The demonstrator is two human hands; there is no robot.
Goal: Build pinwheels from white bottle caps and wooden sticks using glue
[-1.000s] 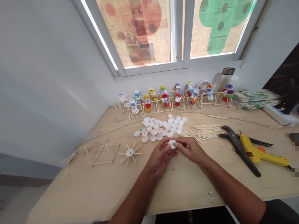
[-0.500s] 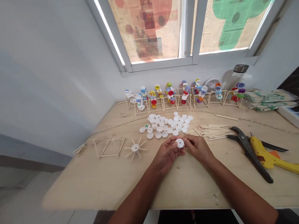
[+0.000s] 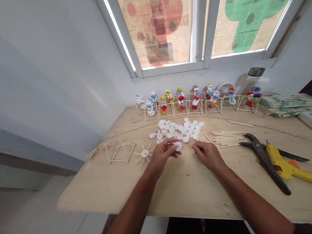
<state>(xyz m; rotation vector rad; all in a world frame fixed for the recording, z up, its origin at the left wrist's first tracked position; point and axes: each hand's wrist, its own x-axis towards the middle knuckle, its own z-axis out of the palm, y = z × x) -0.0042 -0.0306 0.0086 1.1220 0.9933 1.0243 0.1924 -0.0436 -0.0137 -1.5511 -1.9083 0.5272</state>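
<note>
While the left hand (image 3: 162, 155) grips a white plastic cap (image 3: 178, 146), the right hand (image 3: 207, 156) curls empty.

Along the back edge of the worktop (image 3: 190, 191) stand about eight stick-and-cap models (image 3: 181, 101), hard to separate from here. Near the right edge lie one glue gun (image 3: 274, 156) and one pair of shears (image 3: 262, 156). Toward the left edge lie one spoked cap (image 3: 144, 153) and one stick frame (image 3: 119, 160). The left hand (image 3: 162, 156) holds one white cap (image 3: 178, 146).
</note>
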